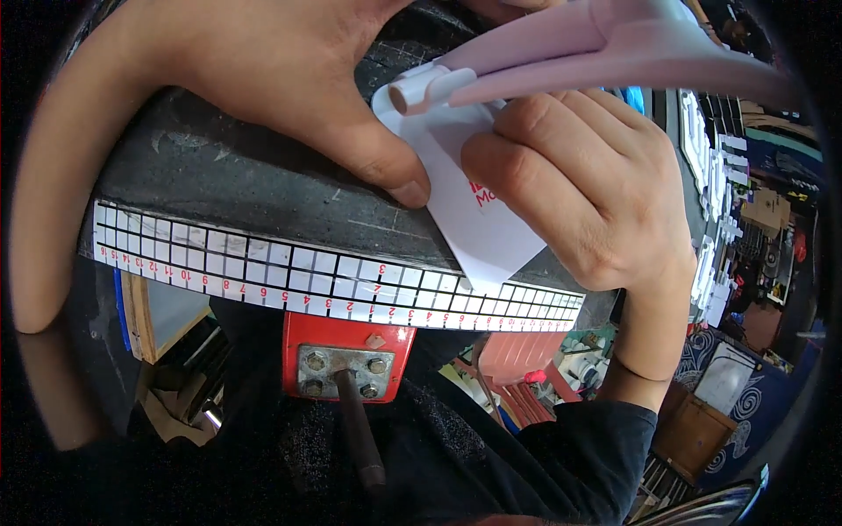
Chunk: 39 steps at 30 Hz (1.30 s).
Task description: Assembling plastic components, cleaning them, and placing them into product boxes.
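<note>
A white flat piece (491,237) with red print lies on a dark worn board (289,188), its narrow end reaching the near edge. My left hand (289,79) rests over the board, thumb stretched out along the left edge of the white piece; its other fingers are mostly out of sight. My right hand (583,180) is curled into a fist on the right side of the piece, knuckles up. Whatever its fingers hold, if anything, is hidden. Above both hands, a pale pink plastic object (605,53) with a short tube-like end (408,95) partly covers the piece.
A white grid ruler strip (333,285) runs along the board's near edge. Below it sits a red metal bracket (351,355) with a bolted plate and a rod. A pink plastic chair (526,364) and a wooden frame (140,316) stand lower; cluttered shelves (763,210) fill the right.
</note>
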Each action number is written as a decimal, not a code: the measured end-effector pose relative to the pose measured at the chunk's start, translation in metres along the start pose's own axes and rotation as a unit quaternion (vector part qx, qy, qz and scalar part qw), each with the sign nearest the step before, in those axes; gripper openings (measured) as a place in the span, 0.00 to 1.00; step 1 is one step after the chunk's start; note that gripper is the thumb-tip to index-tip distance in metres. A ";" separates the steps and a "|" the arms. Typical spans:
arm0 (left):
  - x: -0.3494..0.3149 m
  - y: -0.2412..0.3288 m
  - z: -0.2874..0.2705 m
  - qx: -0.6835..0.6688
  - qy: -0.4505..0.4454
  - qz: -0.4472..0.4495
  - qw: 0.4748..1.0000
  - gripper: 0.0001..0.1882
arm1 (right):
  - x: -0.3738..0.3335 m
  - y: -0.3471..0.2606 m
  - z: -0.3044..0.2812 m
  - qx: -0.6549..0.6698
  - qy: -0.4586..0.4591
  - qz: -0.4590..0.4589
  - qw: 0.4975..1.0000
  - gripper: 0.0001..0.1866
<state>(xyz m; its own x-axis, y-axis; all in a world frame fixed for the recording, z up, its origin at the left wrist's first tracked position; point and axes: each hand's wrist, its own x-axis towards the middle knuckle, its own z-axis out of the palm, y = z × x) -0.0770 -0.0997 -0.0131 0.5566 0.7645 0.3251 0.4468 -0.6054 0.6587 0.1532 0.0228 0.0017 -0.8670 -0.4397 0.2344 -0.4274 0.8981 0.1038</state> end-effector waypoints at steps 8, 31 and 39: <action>-0.007 -0.065 0.020 -0.112 0.053 0.100 0.987 0.54 | 0.001 -0.001 0.000 -0.004 0.001 0.004 1.000 0.15; 0.000 0.015 -0.005 0.039 -0.008 -0.112 0.993 0.54 | -0.007 0.004 0.004 0.076 0.029 0.019 0.997 0.16; -0.019 -0.034 0.010 -0.003 0.059 0.062 0.996 0.56 | -0.009 0.005 0.004 0.093 0.028 0.019 0.995 0.15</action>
<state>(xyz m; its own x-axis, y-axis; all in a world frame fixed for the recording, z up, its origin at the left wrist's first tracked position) -0.0959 -0.0952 -0.0482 0.5205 0.7047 0.4822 0.3745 -0.6959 0.6128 0.1577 0.0316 -0.0040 -0.8704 -0.3992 0.2881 -0.4387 0.8945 -0.0861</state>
